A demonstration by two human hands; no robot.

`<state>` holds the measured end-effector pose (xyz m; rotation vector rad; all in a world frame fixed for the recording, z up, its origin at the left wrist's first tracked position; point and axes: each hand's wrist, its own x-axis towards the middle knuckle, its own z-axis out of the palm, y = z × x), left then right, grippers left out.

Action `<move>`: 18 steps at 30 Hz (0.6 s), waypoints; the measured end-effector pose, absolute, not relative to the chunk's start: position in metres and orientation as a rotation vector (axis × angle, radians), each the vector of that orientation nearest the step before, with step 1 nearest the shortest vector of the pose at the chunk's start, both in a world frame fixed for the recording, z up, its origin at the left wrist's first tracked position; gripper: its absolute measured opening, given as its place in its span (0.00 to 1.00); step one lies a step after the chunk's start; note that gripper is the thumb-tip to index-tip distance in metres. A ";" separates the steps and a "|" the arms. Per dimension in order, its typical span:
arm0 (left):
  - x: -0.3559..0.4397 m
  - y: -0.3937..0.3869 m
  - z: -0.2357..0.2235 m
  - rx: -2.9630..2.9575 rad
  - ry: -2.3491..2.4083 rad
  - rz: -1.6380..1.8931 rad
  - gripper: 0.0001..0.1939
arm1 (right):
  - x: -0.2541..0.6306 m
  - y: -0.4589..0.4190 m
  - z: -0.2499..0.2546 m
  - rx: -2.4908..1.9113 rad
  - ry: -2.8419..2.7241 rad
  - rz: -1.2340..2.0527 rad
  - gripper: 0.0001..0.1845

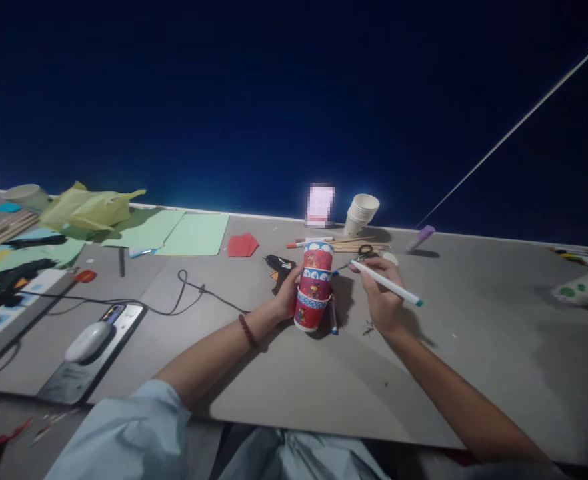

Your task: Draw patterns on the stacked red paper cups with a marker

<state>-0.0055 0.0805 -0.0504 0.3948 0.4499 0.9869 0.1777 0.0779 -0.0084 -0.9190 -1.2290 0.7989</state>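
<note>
My left hand is wrapped round the side of a stack of red and blue patterned paper cups, held tilted over the table. A white marker pen with a green end sits between the fingers of my right hand, its tip pointing left, apart from the cups. Just beyond my left hand lies a black hot glue gun. A blue-ended marker rests close to the cups' right side. Scissors lie behind my right hand, partly hidden.
Plain white cups stand nested at the back, near wooden sticks and a purple-capped glue stick. Red paper and green sheets lie left of them. A phone carrying a white case and a power strip occupy the left.
</note>
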 end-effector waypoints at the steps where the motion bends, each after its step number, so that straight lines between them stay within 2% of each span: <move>1: -0.006 0.080 -0.050 0.405 0.443 0.987 0.28 | 0.176 0.079 -0.003 -0.873 -1.240 0.824 0.08; 9: -0.014 0.082 -0.050 0.444 0.247 0.864 0.35 | 0.160 0.097 0.038 -0.750 -1.367 1.013 0.08; 18: -0.013 0.076 -0.047 0.419 0.307 0.836 0.33 | 0.162 0.091 0.026 -0.832 -1.548 1.103 0.06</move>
